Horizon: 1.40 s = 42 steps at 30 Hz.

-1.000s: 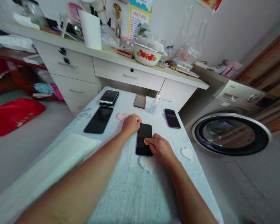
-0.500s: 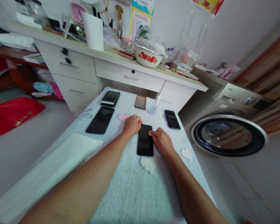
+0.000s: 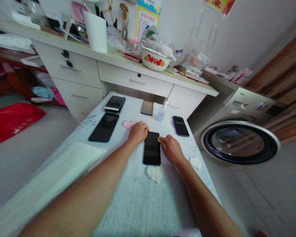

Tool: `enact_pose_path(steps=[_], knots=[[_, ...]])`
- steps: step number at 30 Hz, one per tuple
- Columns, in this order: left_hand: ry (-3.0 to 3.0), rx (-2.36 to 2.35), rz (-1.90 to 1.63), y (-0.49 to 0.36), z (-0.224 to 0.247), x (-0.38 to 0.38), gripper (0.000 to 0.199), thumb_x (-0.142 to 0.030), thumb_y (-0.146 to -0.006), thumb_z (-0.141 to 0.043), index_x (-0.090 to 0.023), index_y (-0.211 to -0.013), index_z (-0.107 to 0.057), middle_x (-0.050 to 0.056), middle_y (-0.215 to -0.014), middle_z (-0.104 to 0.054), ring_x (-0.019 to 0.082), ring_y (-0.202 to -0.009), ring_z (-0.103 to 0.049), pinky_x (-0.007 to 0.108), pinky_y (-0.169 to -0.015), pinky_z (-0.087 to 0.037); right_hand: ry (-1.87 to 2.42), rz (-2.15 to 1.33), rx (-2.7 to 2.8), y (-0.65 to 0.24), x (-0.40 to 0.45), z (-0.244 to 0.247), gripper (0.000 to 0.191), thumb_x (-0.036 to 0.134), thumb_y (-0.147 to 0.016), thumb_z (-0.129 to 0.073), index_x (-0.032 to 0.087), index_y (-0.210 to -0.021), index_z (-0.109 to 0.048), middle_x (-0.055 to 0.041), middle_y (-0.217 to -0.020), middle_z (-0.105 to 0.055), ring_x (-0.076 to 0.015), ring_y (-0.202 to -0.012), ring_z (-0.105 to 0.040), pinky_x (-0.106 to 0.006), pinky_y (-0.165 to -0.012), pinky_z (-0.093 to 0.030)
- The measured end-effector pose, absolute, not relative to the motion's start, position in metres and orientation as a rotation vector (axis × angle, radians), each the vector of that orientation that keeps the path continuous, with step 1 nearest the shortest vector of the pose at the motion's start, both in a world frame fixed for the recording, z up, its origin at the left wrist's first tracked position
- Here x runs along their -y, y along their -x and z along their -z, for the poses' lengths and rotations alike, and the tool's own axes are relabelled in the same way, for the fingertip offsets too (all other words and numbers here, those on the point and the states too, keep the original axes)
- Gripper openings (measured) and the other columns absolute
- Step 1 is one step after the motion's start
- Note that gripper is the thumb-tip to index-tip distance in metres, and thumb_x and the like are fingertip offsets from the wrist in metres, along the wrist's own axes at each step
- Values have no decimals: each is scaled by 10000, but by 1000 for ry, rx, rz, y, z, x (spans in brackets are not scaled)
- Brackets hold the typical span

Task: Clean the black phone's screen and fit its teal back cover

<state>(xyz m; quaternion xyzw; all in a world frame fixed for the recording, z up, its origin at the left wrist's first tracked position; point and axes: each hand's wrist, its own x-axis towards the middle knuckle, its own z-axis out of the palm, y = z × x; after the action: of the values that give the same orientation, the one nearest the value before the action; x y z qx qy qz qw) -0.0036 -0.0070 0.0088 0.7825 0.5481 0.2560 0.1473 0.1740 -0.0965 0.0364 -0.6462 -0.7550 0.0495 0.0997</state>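
Black phone point(image 3: 152, 148), flat on the table point(image 3: 138, 200): left hand point(image 3: 138, 132), fingers curled, at its top left corner; right hand point(image 3: 171, 147), loosely closed, fingertips at its right edge. Beyond: spray bottle point(image 3: 162, 112), upright, clear liquid inside. Farthest: flowered bowl point(image 3: 156, 60) holding plastic bags point(image 3: 158, 45).

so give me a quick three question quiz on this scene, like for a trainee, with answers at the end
1. Where does the clear bottle stand?
a) on the washing machine
b) between the phone case and the purple-edged phone
c) on the stacked phones

2. True or false: the left hand is at a far corner of the black phone, and the right hand is by its right side.

3. Fill in the blank: the bowl on the counter is decorated with red and orange ____.

Key: 1 b; 2 true; 3 flowers
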Motion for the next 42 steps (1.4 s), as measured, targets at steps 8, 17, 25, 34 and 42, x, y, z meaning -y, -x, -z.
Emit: enact_pose_path(steps=[8, 17, 25, 34, 42], knots=[[-2252, -1551, -784, 4, -5, 6, 257, -97, -769, -482, -202, -783, -717, 42, -939, -684, 178, -911, -619, 304, -846, -455, 1806, -247, 2255, -169, 140, -41, 246, 277, -997, -443, 242, -999, -687, -13, -809, -534, -131, -718, -544, -235, -650, -341], [-2277, -1524, -808, 5, -1, 4, 259, -98, -753, -477, -199, -787, -713, 46, -927, -685, 190, -916, -615, 314, -838, -453, 1605, -477, 2298, -165, 174, -43, 227, 212, -966, -458, 248, -1029, -673, -12, -849, -555, -118, -702, -545, -227, -650, -363], [-2264, -1499, -844, 5, 1, 5, 337, -27, -741, -433, -181, -884, -696, 58, -961, -680, 188, -936, -618, 317, -873, -462, 1325, -693, 2472, -167, 172, -65, 213, 165, -922, -521, 242, -921, -719, -2, -807, -577, -123, -735, -544, -230, -695, -386], [-2271, -1483, -908, 8, 4, 8, 289, -47, -764, -444, -187, -839, -686, 57, -938, -651, 181, -941, -612, 313, -895, -468, 1470, -435, 1997, -165, 130, -47, 238, 168, -902, -535, 225, -1003, -743, -25, -808, -605, -141, -750, -586, -246, -695, -444], [-2292, -1568, -846, 7, -1, 14, 250, -72, -774, -454, -191, -807, -671, 59, -913, -635, 196, -929, -597, 314, -853, -470, 1530, -324, 1809, -177, 122, -12, 251, 274, -944, -510, 216, -1067, -721, -45, -844, -636, -160, -784, -626, -259, -740, -469]])
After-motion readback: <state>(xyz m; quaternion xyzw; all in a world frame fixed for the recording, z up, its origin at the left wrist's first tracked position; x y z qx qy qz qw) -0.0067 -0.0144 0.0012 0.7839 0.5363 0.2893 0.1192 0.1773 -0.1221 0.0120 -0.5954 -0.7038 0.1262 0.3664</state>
